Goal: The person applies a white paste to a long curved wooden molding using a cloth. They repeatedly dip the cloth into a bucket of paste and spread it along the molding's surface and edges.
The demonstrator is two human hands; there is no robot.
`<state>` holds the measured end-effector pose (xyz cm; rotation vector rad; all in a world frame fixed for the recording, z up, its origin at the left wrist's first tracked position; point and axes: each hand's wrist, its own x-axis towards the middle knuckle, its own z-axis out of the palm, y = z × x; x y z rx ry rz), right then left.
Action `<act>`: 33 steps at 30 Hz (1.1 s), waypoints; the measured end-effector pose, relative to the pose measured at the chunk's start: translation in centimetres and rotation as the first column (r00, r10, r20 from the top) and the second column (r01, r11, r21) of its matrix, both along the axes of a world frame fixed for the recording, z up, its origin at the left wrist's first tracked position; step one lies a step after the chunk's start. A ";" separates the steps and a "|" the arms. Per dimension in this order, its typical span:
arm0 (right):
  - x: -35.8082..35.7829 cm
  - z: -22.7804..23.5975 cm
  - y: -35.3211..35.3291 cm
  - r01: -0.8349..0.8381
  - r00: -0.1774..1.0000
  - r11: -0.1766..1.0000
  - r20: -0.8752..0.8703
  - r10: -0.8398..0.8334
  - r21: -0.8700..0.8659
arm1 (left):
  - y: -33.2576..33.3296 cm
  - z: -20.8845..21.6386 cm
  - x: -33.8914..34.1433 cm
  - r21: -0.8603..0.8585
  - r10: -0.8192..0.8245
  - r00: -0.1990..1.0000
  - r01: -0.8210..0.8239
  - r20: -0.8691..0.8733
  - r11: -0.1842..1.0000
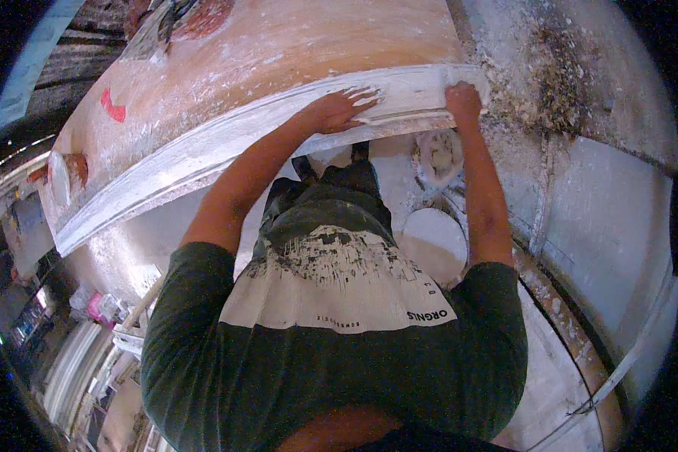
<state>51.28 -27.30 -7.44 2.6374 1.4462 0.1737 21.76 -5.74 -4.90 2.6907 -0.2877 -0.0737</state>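
Note:
A long white plaster-like strip (pixel 226 139) with ridged edges runs along the near edge of a worn, orange-brown tabletop (pixel 301 45). My left hand (pixel 335 111) lies on the strip right of its middle, fingers stretched and spread, with white smears on them. At the strip's right end my right hand (pixel 464 102) is closed, knuckles up, against its surface. What the right fingers hold, if anything, is hidden beneath the hand.
Below the table's right part stand a white-crusted bucket (pixel 438 157) and a round, pale-topped container (pixel 435 235). A short, pale-faced cylinder (pixel 60 179) and a red scrap (pixel 113 105) are on the tabletop's left. Crumbled debris (pixel 561 83) covers the surface at right.

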 end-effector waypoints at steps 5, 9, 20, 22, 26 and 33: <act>-17.3 2.4 7.0 0.167 0.901 0.985 -0.411 -0.138 0.035 | 4.5 1.9 -10.1 0.071 0.035 0.982 -0.022 -0.184 0.997; -29.1 5.2 10.9 -0.068 0.847 0.992 -0.518 0.116 0.111 | 7.4 2.6 -18.5 0.137 0.035 0.964 0.002 -0.264 0.991; -34.3 4.9 13.4 -0.134 0.728 0.938 -0.610 0.312 0.320 | 11.5 3.7 -24.2 0.210 0.148 0.937 -0.083 -0.315 0.974; -36.3 2.8 15.2 -0.385 0.629 0.839 -0.556 0.543 0.384 | 11.7 3.5 -22.6 0.193 0.112 0.938 -0.050 -0.328 0.980; -35.6 3.9 17.6 0.075 0.736 0.986 -0.675 0.047 0.151 | 11.3 3.5 -18.3 0.141 0.109 0.823 -0.036 -0.557 0.989; -20.0 2.9 13.7 0.487 0.706 0.870 -0.551 -0.445 -0.079 | 7.6 2.7 -10.0 -0.038 0.029 0.971 -0.039 -0.239 0.998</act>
